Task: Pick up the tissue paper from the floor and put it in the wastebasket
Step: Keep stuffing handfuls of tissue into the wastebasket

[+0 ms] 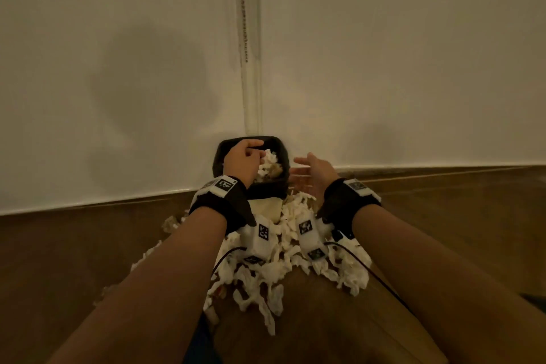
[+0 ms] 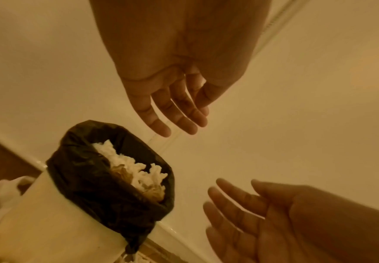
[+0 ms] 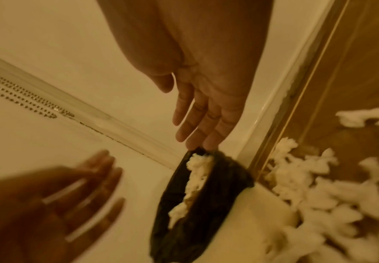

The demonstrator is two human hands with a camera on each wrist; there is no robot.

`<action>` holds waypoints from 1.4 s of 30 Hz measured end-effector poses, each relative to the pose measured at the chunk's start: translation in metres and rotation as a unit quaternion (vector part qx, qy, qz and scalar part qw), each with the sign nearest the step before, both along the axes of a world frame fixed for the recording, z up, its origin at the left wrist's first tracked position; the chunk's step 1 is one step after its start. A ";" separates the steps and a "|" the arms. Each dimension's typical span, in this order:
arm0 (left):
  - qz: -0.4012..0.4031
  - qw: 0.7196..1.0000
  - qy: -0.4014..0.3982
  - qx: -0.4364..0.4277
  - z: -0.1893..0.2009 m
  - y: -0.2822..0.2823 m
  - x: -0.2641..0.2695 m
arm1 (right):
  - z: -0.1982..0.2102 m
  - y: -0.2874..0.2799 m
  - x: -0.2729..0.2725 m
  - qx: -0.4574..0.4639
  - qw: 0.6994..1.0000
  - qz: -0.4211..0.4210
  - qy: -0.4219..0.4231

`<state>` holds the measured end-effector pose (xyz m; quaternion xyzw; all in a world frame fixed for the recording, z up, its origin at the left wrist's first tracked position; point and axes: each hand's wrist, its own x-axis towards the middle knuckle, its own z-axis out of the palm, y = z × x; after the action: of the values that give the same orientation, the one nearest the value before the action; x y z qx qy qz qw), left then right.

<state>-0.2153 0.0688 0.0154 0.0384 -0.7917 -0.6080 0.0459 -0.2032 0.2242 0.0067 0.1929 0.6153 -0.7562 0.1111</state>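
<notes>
The wastebasket (image 1: 219, 156), cream with a black liner, stands against the wall and holds crumpled white tissue (image 1: 270, 161). My left hand (image 1: 257, 151) hovers over its mouth; the left wrist view shows this left hand (image 2: 179, 121) empty with straight fingers above the wastebasket (image 2: 82, 169). My right hand (image 1: 298, 168) is open and empty just right of the rim. In the right wrist view, this right hand's (image 3: 193, 128) fingertips come close to the liner (image 3: 224, 178). A large pile of tissue paper (image 1: 266, 275) covers the floor in front of the basket, under my wrists.
A white wall rises behind the basket, with a bead chain (image 1: 243, 23) hanging down a vertical seam. A pale baseboard (image 1: 88, 201) meets the brown wooden floor (image 1: 74, 245). More tissue (image 3: 308, 192) spreads right of the basket. Thin black cables (image 1: 381, 281) trail from my wrist cameras.
</notes>
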 end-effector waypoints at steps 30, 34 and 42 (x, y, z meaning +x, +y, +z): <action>-0.291 0.736 0.008 -0.611 -0.242 0.103 0.094 | -0.228 0.136 0.125 0.519 0.813 0.186 -0.188; -0.297 0.746 0.014 -0.596 -0.255 0.109 0.077 | -0.238 0.134 0.125 0.539 0.815 0.155 -0.145; -0.359 0.729 -0.116 -0.571 -0.277 0.117 0.082 | -0.236 0.122 0.119 0.586 0.804 0.085 0.054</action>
<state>-0.1329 0.1856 -0.2612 -0.2120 -0.9435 -0.0027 -0.2548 -0.0839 0.3466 -0.2288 0.1272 0.9601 -0.2489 0.0078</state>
